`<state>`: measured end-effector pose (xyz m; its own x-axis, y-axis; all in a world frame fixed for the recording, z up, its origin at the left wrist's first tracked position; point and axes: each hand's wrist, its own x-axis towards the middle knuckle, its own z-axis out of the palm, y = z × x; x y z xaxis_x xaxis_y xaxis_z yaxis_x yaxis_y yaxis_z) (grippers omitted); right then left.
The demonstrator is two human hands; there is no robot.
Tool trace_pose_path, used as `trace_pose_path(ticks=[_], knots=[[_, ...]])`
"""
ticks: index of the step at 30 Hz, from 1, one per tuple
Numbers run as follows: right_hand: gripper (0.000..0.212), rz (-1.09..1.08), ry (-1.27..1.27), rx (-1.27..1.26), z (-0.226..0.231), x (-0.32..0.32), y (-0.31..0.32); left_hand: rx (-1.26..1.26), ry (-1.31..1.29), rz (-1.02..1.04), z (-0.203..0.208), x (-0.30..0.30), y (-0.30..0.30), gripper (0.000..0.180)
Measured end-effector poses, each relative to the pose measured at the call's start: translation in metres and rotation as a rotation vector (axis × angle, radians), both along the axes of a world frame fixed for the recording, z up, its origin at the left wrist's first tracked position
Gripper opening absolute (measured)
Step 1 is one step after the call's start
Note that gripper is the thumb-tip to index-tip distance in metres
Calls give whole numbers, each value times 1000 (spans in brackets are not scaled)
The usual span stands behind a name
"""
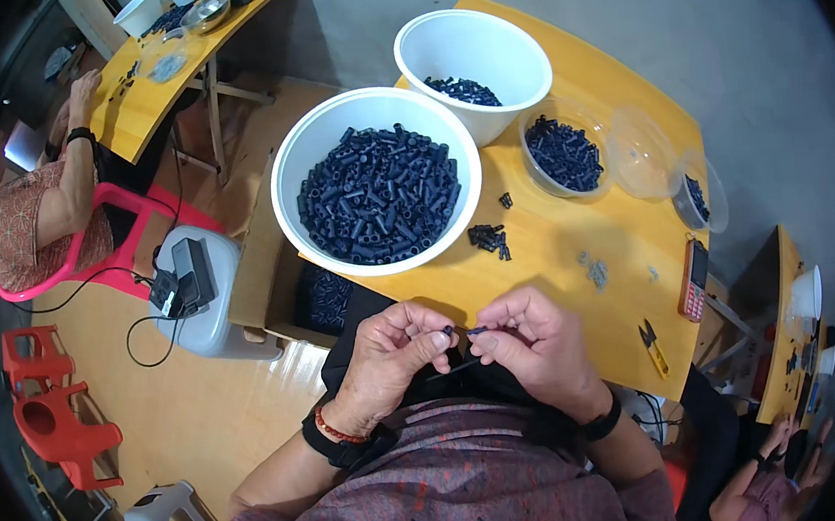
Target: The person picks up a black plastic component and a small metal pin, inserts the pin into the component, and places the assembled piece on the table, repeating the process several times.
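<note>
Over my lap, at the near edge of the yellow table (526,240), my left hand (401,347) pinches a small black tubular part (447,331) between thumb and fingers. Close beside it, my right hand (536,339) grips another small dark piece (477,331), its tip facing the left hand's part. The fingers partly hide both pieces, and I cannot tell whether they touch. Just beyond my hands lies a little pile of black tubular parts (489,241). A big white tub (287,188) full of similar black tubes stands at the table's left corner.
Behind stands a second white tub (529,59); clear plastic bowls (541,180) hold more black parts. Small clear pieces (595,272), yellow-handled snips (655,350) and a red phone (692,281) lie at right. An open cardboard box (262,265) sits below left. A co-worker (41,216) sits far left.
</note>
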<state>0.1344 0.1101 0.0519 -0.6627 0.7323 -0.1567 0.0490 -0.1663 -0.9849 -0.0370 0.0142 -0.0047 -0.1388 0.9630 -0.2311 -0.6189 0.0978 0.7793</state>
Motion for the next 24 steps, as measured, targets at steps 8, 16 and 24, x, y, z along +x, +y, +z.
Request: trace_pose_path(ticks=[8,16,24], knots=[[12,62,-17,337,-9,-9,8,-13,-2,-15,5,-1,2,10],[15,96,-103,551,-9,-16,9,-15,38,11,3,-3,1,10],[22,115,-173,874,-5,-21,4,-42,154,39,7,0,-2,7]])
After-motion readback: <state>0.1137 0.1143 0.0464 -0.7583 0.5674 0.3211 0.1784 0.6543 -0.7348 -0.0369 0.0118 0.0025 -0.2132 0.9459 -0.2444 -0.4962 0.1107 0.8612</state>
